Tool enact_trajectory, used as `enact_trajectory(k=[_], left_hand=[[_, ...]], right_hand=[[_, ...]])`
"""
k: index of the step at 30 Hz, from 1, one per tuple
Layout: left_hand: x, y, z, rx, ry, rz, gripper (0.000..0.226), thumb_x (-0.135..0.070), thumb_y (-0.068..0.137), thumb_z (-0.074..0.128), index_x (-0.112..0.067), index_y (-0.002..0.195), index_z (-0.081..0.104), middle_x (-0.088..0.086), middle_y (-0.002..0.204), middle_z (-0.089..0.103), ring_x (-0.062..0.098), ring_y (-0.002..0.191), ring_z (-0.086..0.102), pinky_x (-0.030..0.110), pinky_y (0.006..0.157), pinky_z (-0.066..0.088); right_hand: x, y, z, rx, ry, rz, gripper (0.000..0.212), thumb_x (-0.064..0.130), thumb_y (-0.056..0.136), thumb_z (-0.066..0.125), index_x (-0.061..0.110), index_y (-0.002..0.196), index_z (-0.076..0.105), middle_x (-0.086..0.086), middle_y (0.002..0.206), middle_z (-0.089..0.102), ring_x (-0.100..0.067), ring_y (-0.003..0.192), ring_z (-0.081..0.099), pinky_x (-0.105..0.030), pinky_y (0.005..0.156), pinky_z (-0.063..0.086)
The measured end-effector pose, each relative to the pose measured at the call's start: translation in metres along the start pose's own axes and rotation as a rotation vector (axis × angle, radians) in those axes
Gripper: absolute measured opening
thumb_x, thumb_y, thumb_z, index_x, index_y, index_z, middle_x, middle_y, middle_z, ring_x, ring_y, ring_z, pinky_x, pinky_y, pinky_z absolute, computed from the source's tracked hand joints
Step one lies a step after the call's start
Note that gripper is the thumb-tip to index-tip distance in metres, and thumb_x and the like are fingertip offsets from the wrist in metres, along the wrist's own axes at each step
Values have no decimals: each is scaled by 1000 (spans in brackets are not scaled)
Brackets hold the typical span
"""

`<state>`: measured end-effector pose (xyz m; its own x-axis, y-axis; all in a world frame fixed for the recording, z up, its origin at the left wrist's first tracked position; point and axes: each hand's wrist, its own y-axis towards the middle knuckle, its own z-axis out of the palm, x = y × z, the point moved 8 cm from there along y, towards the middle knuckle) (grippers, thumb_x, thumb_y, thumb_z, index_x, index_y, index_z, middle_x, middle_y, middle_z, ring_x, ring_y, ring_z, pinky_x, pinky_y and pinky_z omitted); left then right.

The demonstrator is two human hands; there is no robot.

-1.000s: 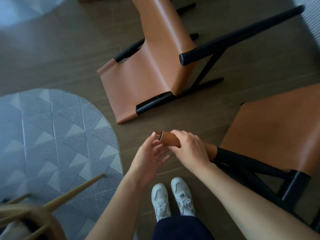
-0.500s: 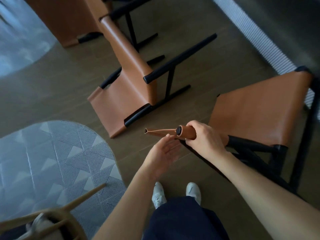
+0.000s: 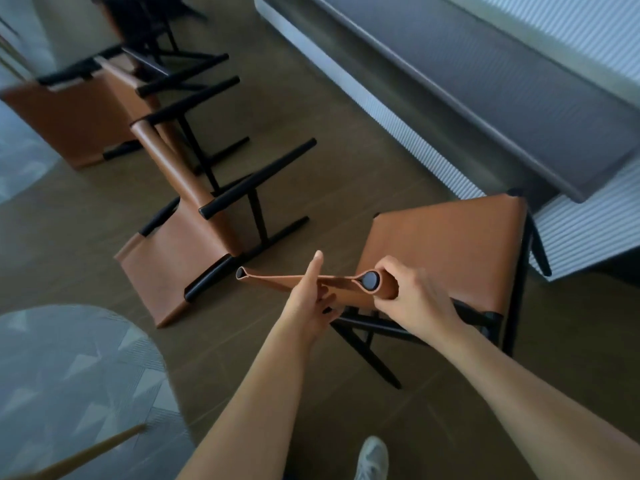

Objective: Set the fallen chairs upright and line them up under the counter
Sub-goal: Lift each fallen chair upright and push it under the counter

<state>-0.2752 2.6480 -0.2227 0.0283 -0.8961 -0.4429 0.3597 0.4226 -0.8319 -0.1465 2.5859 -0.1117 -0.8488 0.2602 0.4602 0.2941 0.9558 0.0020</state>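
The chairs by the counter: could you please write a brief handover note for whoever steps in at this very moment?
Right hand: grips the end of the held chair's backrest rail.
Left hand: holds the same backrest further along, thumb over the top.
Held chair: on its legs, seat up, beside the counter, apparently not yet pushed under.
Nearer fallen chair and farther fallen chair: lying on the floor, legs pointing sideways.
Done: one chair upright.
Left: slide it under, then raise and line up the others.
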Motion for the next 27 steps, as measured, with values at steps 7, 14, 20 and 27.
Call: enact_trajectory(k=[7,14,20,27], left_hand=[[36,-14,105,-61,56,-28,27,-30,91,62,-5,99,55,12,95,65,29,82,66,43,56,55],[52,-26,192,22,101,3,8,-5,91,43,0,85,45,17,82,55,35,76,60,50,49,53],[74,-42,251,124,257,71,10,3,88,39,2,81,47,18,79,57,35,70,62,56,80,55],[109,-61,297,179,264,-66,12,4,88,47,4,100,50,19,94,54,43,101,57,45,45,57]], right_hand=[[-60,-60,-95,-172,-150,-97,29,19,74,78,15,99,63,4,81,69,-25,67,65,-28,56,45],[-135,-115,-152,-298,-141,11,31,24,78,78,20,99,57,14,79,62,-12,69,65,-22,55,42],[-180,-163,-177,-409,-110,146,35,27,77,81,22,102,58,10,88,69,-13,78,67,-16,56,38],[-230,-223,-185,-561,101,403,32,27,79,80,22,105,61,7,93,66,-13,85,65,-32,70,55]])
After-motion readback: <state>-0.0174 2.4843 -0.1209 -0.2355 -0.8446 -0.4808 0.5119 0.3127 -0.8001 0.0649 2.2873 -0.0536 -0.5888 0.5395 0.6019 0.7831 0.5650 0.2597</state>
